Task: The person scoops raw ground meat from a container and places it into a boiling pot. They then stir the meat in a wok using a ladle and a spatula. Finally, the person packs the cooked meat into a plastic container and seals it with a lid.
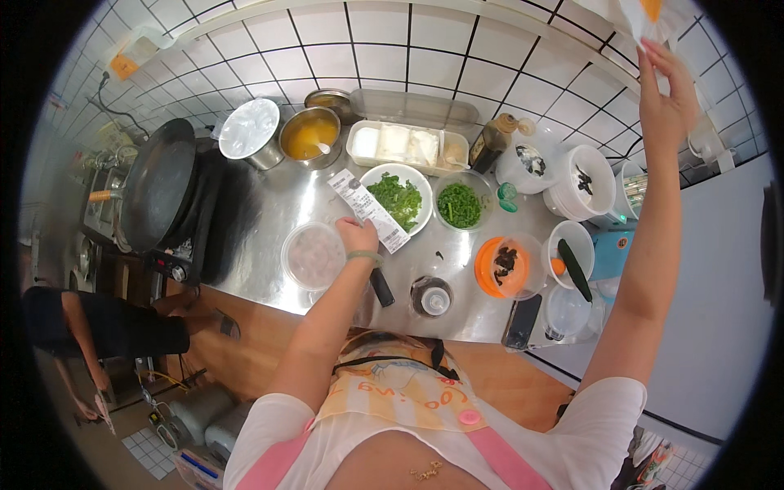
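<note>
My right hand [669, 98] is raised high at the upper right. Its fingertips pinch the edge of a white plastic packet [631, 18] with an orange patch, near the tiled wall. Lower down, my left hand [357, 236] is curled over the steel counter [245, 245], at the edge of a long printed slip [370, 211]; whether it grips the slip is unclear. The slip overlaps a white plate of chopped greens [395, 199]. A lidded clear round tub [314, 256] sits left of that hand, and a black handle [381, 288] shows beside its wrist.
A black wok [159, 184] stands on a cooker at left. Along the back are a pot of yellow liquid [310, 136], a divided seasoning box [404, 144] and a sauce bottle [492, 142]. A squeeze bottle [432, 297] and phone [522, 321] lie near the front edge. Another person [116, 324] stands at left.
</note>
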Action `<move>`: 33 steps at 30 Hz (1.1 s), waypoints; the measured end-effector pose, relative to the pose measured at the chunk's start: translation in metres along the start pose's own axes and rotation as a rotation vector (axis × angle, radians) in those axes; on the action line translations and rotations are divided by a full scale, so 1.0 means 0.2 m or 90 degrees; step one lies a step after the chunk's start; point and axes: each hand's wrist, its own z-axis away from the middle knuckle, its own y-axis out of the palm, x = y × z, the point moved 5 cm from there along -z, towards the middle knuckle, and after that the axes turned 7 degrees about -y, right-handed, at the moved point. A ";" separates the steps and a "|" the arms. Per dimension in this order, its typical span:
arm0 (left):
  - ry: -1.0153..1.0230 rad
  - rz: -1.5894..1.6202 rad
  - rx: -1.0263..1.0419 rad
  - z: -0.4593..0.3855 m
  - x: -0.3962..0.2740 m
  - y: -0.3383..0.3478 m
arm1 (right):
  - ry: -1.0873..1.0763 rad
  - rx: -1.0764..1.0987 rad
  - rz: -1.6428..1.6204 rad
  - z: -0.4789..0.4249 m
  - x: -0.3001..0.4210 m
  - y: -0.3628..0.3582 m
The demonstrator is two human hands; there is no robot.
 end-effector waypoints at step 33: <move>-0.078 0.475 0.484 -0.20 0.21 -1.78 | 0.633 0.195 -0.727 0.52 2.25 0.55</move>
